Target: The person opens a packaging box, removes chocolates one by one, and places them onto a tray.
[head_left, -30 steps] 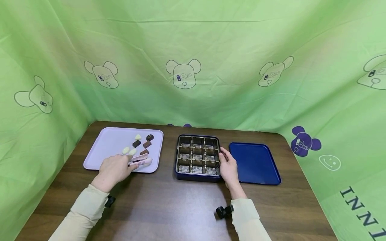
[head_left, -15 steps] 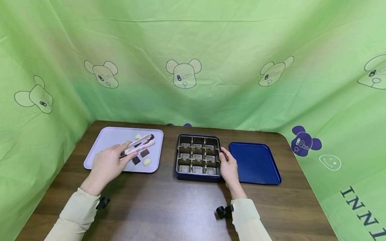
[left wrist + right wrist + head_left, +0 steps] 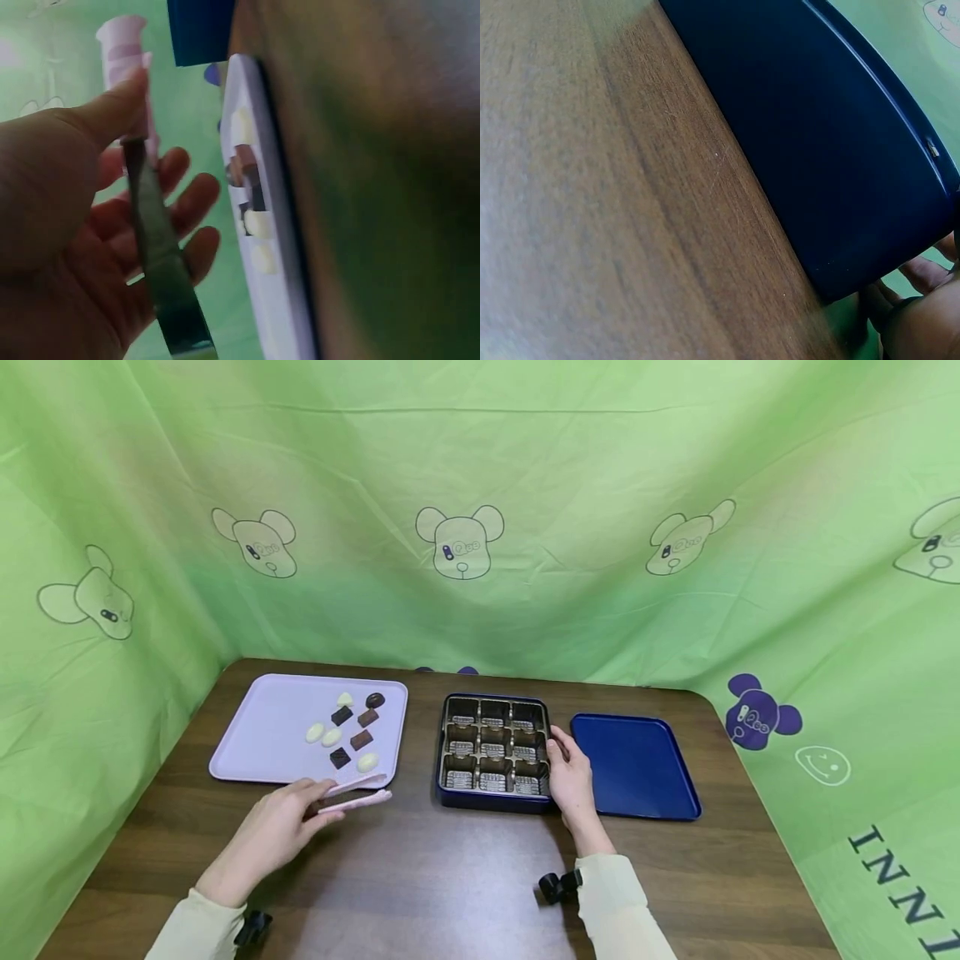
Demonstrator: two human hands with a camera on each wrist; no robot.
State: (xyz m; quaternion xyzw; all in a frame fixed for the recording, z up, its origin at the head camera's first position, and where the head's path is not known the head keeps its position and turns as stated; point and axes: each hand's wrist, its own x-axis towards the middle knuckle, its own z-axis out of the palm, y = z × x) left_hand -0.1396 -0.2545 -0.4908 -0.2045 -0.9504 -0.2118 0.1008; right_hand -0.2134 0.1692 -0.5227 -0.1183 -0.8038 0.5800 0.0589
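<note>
My left hand (image 3: 266,835) holds a pair of tongs (image 3: 358,802) with pale pink tips, the arms spread apart and nothing between them. In the left wrist view, the thumb lies along the tongs' (image 3: 154,236) metal arm. They hover just in front of a lilac tray (image 3: 258,727). On its right half lie several chocolates: white ovals (image 3: 367,762), dark squares (image 3: 340,757), brown squares (image 3: 362,739) and a dark oval (image 3: 375,700). My right hand (image 3: 572,781) grips the right side of a dark blue tin (image 3: 491,804), thumb at its rim. The tin's gold-brown insert has vacant compartments.
A blue lid (image 3: 633,768) lies flat on the wooden table (image 3: 450,877), right of the tin and partly behind the right hand. A green printed curtain (image 3: 465,460) hangs behind the table and along both sides.
My left hand swung the tongs over the chocolates, then drew them back toward the table's front, off the tray. The tongs' arms spread wider. The right hand and tin have stayed put.
</note>
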